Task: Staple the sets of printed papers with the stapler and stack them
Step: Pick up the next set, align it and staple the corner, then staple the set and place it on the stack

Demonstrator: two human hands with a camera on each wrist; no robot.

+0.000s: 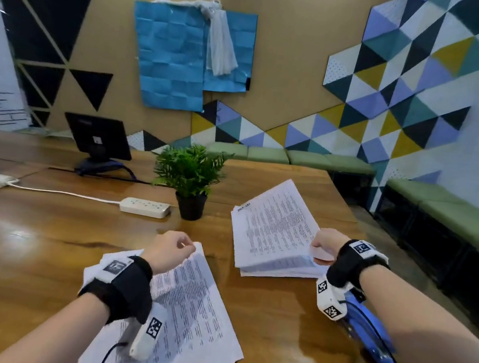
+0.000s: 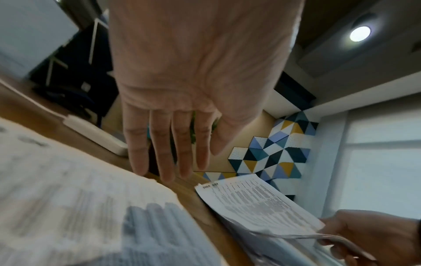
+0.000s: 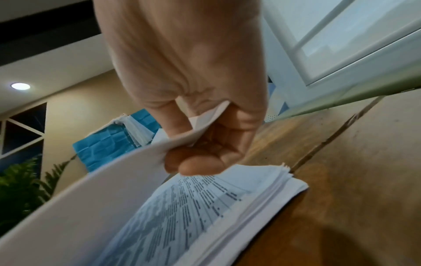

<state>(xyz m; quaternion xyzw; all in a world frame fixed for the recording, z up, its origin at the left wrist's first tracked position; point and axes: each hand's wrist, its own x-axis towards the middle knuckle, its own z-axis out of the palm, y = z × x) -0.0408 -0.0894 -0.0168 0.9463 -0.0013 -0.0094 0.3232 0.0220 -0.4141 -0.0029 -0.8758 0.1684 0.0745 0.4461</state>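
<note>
Wooden table (image 1: 47, 234), so: the paper pile (image 1: 273, 239) lies just ahead of the right hand (image 1: 325, 244), which pinches its top sheets up by the near edge. Left hand (image 1: 172, 249), fingers straight, hovers over the spread sheets (image 1: 196, 310); blue stapler (image 1: 370, 336) sits under the right forearm.

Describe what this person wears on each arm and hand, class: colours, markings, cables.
Both forearms are bare, no sleeves or gloves. The left hand and right hand each have a black wrist strap carrying a white camera module with black-and-white square tags; a thin dark cable trails from each module.
</note>
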